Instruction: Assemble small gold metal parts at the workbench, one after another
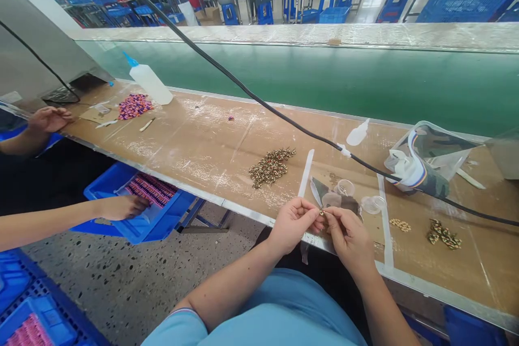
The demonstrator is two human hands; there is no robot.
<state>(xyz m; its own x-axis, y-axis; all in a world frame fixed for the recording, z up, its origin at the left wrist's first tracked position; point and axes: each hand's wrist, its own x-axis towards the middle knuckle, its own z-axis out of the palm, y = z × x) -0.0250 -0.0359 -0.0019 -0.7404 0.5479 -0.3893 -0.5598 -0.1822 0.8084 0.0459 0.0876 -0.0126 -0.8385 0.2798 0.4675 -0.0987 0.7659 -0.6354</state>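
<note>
My left hand (295, 223) and my right hand (349, 235) meet at the table's front edge. Their fingertips pinch a tiny gold-and-dark piece (321, 213) between them. Just beyond the hands lie small round clear dishes (345, 188) and a dark, partly covered patch of material. A heap of gold-and-dark small pieces (270, 167) sits to the left of the hands. To the right are a little group of tan pieces (400, 225) and a smaller pile of dark-and-gold pieces (444, 234).
A black cable (243, 86) crosses above the cardboard-covered table (194, 140). A clear bag (430, 157) stands at right, a white bottle (151, 84) at left. Another person's hand (125, 207) reaches into a blue bin (140, 232). A green conveyor (284, 70) runs behind.
</note>
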